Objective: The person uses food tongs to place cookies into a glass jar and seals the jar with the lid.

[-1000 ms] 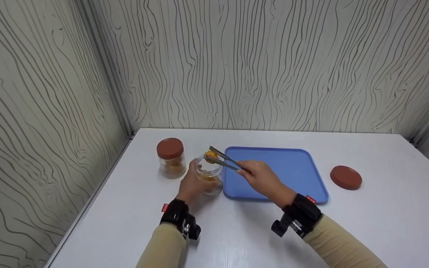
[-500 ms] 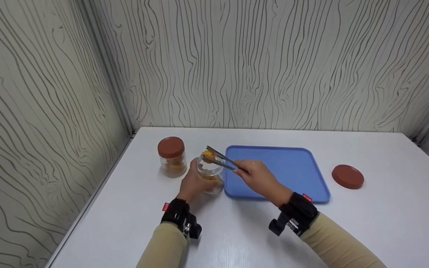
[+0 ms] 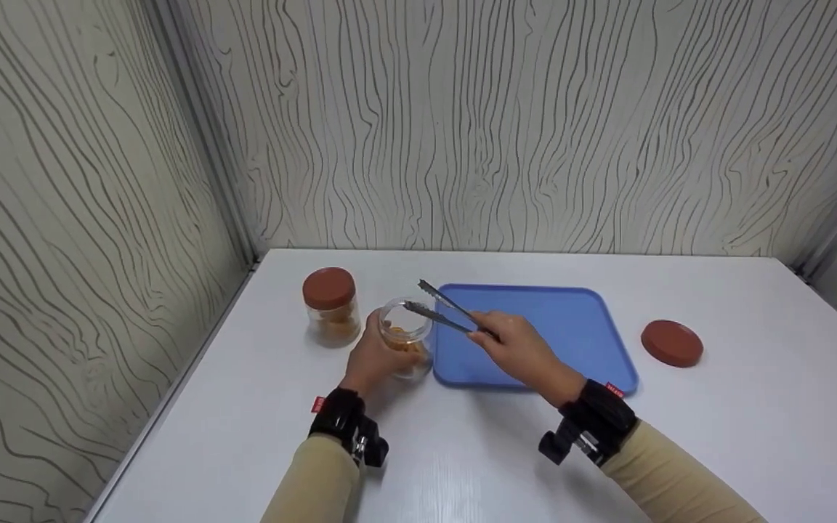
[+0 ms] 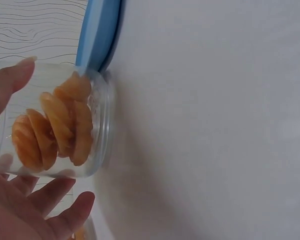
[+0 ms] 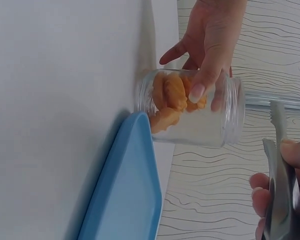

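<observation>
My left hand [image 3: 373, 357] grips a clear open jar [image 5: 200, 125] round its side, the thumb across the front in the right wrist view. Twisted orange-brown snack pieces [image 4: 65, 122] lie in its lower part. In my right hand [image 3: 520, 354] is a pair of metal tongs [image 3: 437, 317] with serrated tips. The tongs' arms stand spread, nothing between them, with one tip over the jar's mouth in the head view. The right wrist view has the tongs' tips beyond the jar's rim.
A blue tray [image 3: 549, 327] lies right of the jar, its near-left corner close to the jar's base. Behind my left hand stands another clear jar [image 3: 335, 327] under a brown-red lid [image 3: 330, 288]. A loose brown-red lid [image 3: 671, 343] lies right of the tray.
The tongs held an orange snack piece over the jar's mouth; now they are spread and that piece is down in the jar. My right hand has shifted slightly to the right.
</observation>
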`<control>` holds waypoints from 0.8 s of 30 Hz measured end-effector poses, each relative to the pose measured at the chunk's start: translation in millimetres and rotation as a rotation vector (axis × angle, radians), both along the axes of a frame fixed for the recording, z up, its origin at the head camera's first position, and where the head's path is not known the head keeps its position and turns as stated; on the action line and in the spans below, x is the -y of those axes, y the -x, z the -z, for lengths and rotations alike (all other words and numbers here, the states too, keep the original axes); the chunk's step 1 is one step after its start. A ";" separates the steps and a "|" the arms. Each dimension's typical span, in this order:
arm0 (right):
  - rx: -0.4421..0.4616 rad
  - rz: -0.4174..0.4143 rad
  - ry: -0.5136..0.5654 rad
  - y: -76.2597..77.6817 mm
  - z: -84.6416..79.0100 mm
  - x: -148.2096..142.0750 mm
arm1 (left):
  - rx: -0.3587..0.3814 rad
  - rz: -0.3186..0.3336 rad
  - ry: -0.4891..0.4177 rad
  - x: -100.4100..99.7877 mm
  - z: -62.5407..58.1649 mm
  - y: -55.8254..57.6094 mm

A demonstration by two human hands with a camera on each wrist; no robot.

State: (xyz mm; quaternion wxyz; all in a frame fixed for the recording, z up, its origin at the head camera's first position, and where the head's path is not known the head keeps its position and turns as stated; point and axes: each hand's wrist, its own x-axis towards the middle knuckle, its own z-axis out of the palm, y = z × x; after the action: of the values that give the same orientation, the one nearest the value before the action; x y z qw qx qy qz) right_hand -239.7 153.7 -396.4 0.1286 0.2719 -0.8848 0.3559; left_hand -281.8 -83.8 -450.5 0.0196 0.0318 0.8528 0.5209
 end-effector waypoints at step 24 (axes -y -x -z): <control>-0.053 0.148 -0.015 -13.0 5.5 -49.4 | 0.055 -0.003 -0.012 -0.3 -3.4 -1.1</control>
State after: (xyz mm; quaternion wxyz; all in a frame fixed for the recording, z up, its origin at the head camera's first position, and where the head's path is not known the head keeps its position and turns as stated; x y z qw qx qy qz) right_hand -226.7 203.1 -401.9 0.1760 0.2159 -0.9015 0.3313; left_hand -280.7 -83.5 -447.1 0.0420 0.0166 0.8488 0.5268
